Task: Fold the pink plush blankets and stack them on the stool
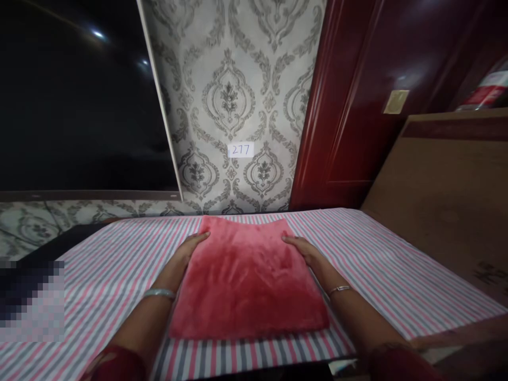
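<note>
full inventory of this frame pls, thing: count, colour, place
cushion: 1, red plush, flat on the striped sheet, centre
striped sheet: 1, pink, grey and white, covering the bed surface
wallpaper: grey damask pattern, wall ahead
number label: 1, white, reads 277, on the wallpaper
dark panel: 1, black and glossy, upper left wall
door: 1, dark red wood, right of the wallpaper
headboard: 1, brown, right edge of the bed
bangles: 2, silver, one per wrist
left hand: flat against the cushion's left edge
right hand: flat against the cushion's right edge
</note>
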Tool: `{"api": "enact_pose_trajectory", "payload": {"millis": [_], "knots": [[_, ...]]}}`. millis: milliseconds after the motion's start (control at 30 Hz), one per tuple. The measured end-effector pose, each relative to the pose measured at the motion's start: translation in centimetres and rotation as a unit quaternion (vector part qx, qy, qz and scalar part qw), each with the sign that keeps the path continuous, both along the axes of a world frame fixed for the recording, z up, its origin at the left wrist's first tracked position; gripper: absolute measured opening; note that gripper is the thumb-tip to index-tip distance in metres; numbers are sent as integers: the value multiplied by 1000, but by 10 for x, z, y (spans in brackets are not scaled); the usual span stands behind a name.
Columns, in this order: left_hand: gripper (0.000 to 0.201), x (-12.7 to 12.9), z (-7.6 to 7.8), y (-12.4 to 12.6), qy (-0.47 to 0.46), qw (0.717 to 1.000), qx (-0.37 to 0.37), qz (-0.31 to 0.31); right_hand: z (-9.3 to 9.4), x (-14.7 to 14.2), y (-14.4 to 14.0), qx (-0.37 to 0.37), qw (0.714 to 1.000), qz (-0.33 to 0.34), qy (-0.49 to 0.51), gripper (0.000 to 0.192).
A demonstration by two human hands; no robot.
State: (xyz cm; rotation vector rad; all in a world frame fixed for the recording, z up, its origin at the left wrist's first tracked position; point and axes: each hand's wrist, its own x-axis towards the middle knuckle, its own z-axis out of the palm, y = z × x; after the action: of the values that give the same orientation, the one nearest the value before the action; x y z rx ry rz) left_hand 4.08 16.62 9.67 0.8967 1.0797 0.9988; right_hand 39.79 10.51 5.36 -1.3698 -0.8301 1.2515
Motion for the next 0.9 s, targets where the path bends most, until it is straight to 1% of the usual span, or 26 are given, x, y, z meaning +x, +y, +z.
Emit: {"api": "enact_pose_trajectory", "payload": {"millis": [67,100,133,200,233,300,333,367,400,433,467,500,533,567,600,667,700,733,767,800,833,900], "knots": [[32,-1,17,-5,-12,999,41,17,16,-1,-2,28,999,19,18,24],[35,-2,28,-6,-20,997,68,29,28,0,-2,48,998,22,24,24],[38,-4,41,-7,-30,994,100,40,41,1,0,72,997,22,30,26],[43,-8,71,-4,-50,980,178,67,72,5,6,137,990,8,42,38],[45,-9,86,-2,-56,970,223,77,88,7,9,183,982,-5,43,46],[48,-13,114,2,-52,947,305,91,116,10,15,284,958,-39,25,58],[49,-14,125,3,-41,935,339,97,126,11,16,330,942,-57,6,60],[49,-16,132,2,-22,924,367,103,131,11,15,368,927,-75,-21,60],[49,-18,135,-1,5,915,389,109,132,11,13,393,913,-92,-55,58],[50,-21,133,-5,39,907,405,112,126,10,9,406,903,-107,-95,55],[50,-24,125,-10,77,900,414,113,114,9,3,408,895,-121,-136,52],[52,-28,112,-17,114,895,417,111,97,7,-4,401,888,-134,-180,48],[53,-33,95,-24,148,894,411,102,76,7,-13,385,885,-139,-222,44],[53,-39,74,-30,173,898,396,89,52,7,-22,352,890,-143,-251,39],[51,-47,52,-37,191,907,370,65,27,8,-33,324,896,-134,-273,36],[41,-62,9,-49,221,929,297,10,-20,14,-55,291,906,-69,-300,30],[37,-70,-8,-54,232,937,260,-7,-39,18,-66,270,913,-36,-304,26],[36,-76,-22,-58,237,944,228,-12,-52,23,-75,247,920,-12,-303,24],[39,-80,-32,-62,234,951,201,-7,-62,27,-83,222,929,0,-297,25],[44,-82,-37,-65,226,957,180,4,-67,31,-89,197,937,0,-288,28],[49,-82,-40,-66,215,963,162,19,-68,33,-94,174,945,-9,-277,32],[55,-76,-39,-67,205,969,131,43,-62,32,-97,137,956,-29,-257,42]]}}
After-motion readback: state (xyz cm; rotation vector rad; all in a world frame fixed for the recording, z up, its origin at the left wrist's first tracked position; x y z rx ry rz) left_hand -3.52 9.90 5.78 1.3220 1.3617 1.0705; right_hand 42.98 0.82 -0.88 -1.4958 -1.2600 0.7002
